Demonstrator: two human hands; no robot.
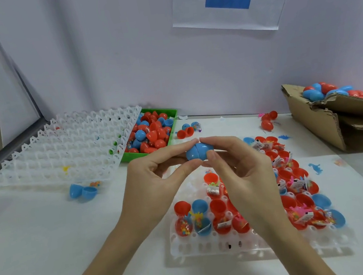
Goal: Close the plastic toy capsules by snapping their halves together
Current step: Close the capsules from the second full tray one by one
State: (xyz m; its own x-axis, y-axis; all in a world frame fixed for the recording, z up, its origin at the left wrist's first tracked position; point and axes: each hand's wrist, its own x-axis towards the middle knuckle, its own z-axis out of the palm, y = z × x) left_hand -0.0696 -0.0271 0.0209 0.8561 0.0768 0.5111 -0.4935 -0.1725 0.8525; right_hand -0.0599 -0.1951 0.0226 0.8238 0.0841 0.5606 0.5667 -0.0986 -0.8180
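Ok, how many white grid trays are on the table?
2. The back tray lies far left, beside the green bin; the near tray sits below the right hand, holding open capsules. The far one could be a stack.

hands (158, 177): 2 | white trays (62, 148): 2 | green bin (172, 127): 1 | cardboard box (326, 123): 1 | wall sign (234, 1): 1 | held blue capsule (199, 151): 1

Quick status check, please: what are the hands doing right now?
Left hand and right hand both pinch one blue capsule. Halves together, seam showing. Nothing in the way.
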